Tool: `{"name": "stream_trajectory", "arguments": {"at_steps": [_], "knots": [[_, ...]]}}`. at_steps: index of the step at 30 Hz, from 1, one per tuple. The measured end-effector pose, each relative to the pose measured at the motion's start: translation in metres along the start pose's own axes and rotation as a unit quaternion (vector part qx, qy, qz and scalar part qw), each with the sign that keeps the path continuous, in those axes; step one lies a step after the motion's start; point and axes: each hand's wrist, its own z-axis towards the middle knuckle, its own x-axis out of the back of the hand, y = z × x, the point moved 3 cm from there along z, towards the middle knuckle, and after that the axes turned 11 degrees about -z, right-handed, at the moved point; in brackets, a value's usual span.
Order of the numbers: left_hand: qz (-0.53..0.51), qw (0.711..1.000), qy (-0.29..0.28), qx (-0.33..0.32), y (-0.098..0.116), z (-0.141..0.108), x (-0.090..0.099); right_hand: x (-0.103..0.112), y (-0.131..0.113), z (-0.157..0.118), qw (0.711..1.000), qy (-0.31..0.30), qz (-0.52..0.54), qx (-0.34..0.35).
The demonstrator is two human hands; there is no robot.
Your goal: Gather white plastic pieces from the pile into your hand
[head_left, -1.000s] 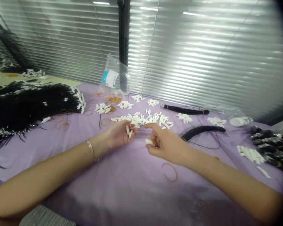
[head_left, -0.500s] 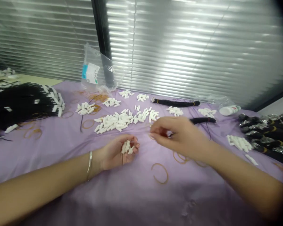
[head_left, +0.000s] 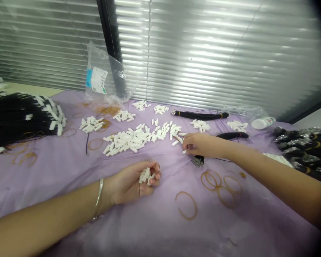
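Observation:
Palm up, my left hand [head_left: 137, 182] cups several small white pieces [head_left: 146, 175], its fingers curled round them. My right hand [head_left: 200, 144] is at the right end of the large pile of white pieces [head_left: 130, 139], fingers bent down to the cloth. A white piece [head_left: 184, 151] shows at its fingertips; whether it is gripped or only touched is unclear. Beside that hand, the metallic end of a black cord bundle [head_left: 198, 161] pokes out from underneath. Smaller heaps of white pieces [head_left: 91, 124] lie around the big pile.
Rubber bands [head_left: 186, 206] lie on the purple cloth [head_left: 160, 228]. Black cords with white ends [head_left: 18, 114] are at the left, silvery-ended black bundles [head_left: 302, 146] at the right. A clear bag [head_left: 112, 78] and a white bottle [head_left: 262, 123] stand or lie near the blinds.
My right hand has moved down to the cloth by the pile's right end, uncovering the metallic cord ends and rubber bands. My left hand still cups its pieces. The view has shifted slightly.

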Motion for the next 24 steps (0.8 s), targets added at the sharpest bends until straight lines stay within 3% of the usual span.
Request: {"name": "stream_trajectory", "arguments": {"at_steps": [2, 6, 11, 15, 17, 20, 22, 24], "knots": [[0.019, 1.000, -0.001, -0.003, -0.001, 0.000, -0.001, -0.002, 0.003, 0.012, 0.999, -0.015, 0.011, 0.026], [0.044, 0.999, -0.008, -0.005, -0.001, 0.000, -0.002, -0.003, 0.004, 0.025, 0.995, 0.075, -0.031, 0.057], [0.020, 1.000, -0.010, -0.013, 0.000, 0.002, 0.000, -0.006, -0.002, 0.035, 0.986, 0.109, -0.101, 0.075], [-0.006, 0.999, -0.003, -0.034, 0.002, 0.004, 0.001, 0.016, -0.044, 0.025, 0.978, 0.197, -0.020, 0.059], [-0.017, 0.999, -0.012, -0.048, 0.004, 0.004, 0.000, 0.032, -0.071, 0.014, 0.975, 0.208, 0.004, 0.074], [-0.019, 0.997, -0.011, -0.068, 0.006, 0.001, 0.001, 0.051, -0.085, -0.013, 0.982, 0.178, -0.032, 0.047], [-0.017, 0.999, -0.011, -0.050, 0.006, -0.001, 0.002, 0.050, -0.071, -0.042, 0.991, 0.124, -0.044, -0.032], [-0.015, 1.000, -0.017, -0.020, 0.005, -0.003, 0.002, 0.034, -0.051, -0.076, 0.990, 0.059, -0.034, -0.125]]}}
